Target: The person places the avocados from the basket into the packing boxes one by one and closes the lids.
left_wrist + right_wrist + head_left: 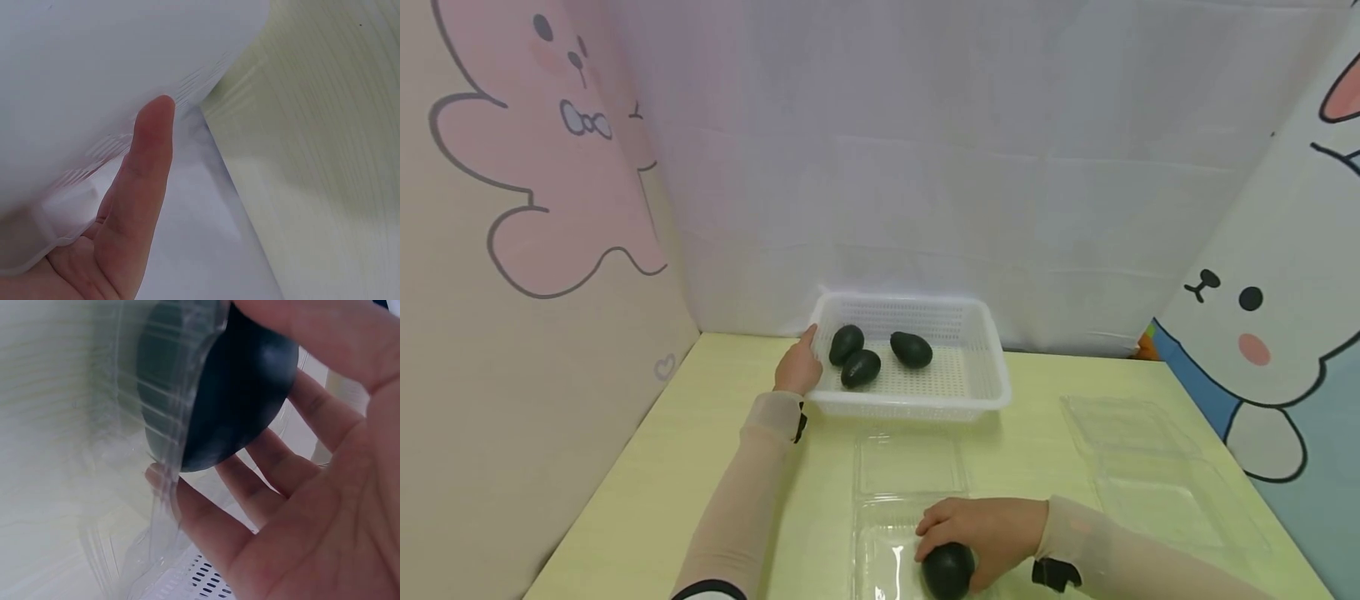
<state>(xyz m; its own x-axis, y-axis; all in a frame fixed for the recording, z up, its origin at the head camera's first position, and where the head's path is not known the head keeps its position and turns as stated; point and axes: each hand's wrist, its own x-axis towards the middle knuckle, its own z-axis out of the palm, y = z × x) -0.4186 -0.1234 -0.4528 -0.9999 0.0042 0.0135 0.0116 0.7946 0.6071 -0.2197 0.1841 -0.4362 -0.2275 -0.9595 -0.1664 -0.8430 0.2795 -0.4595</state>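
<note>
My left hand (pixel 797 369) holds the left rim of a white plastic basket (pixel 910 406). In the left wrist view, a straight finger (pixel 150 144) lies along the basket's outer wall. Inside the basket are three dark green avocados: one at the upper left (pixel 846 344), one just below it (pixel 861 367) and one near the middle (pixel 912 350). My right hand (pixel 992 533) grips another avocado (pixel 948 572) in the near half of an opened clear plastic clamshell box (pixel 880 533). The right wrist view shows fingers curled round this avocado (pixel 244 394), partly behind the box's clear wall.
A second clear clamshell box (pixel 1157 492) lies opened on the right of the pale yellow table (pixel 625 508). White sheeting (pixel 925 192) hangs behind the basket. Panels with cartoon animals stand on the left and right.
</note>
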